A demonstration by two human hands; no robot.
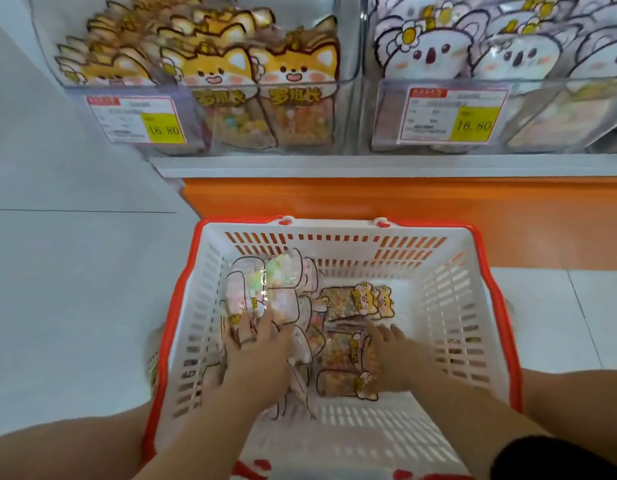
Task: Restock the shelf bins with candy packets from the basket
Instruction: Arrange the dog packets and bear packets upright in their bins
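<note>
A white basket with an orange rim [452, 306] stands on the floor under the shelf. Inside it lie pale pink candy packets [272, 289] on the left and orange fox candy packets [348, 341] on the right. My left hand [262, 355] is down in the basket on the pink packets, fingers over them; whether it grips one is unclear. My right hand [393, 358] lies on the orange packets, fingers spread. Above, a clear left bin [210, 109] holds fox packets and a clear right bin [508, 109] holds white koala packets.
Price tags [137, 119] sit on both bin fronts. A white shelf edge [369, 166] and an orange base panel [404, 199] run behind the basket. White tiled floor [75, 271] lies to the left. My bare knees flank the basket.
</note>
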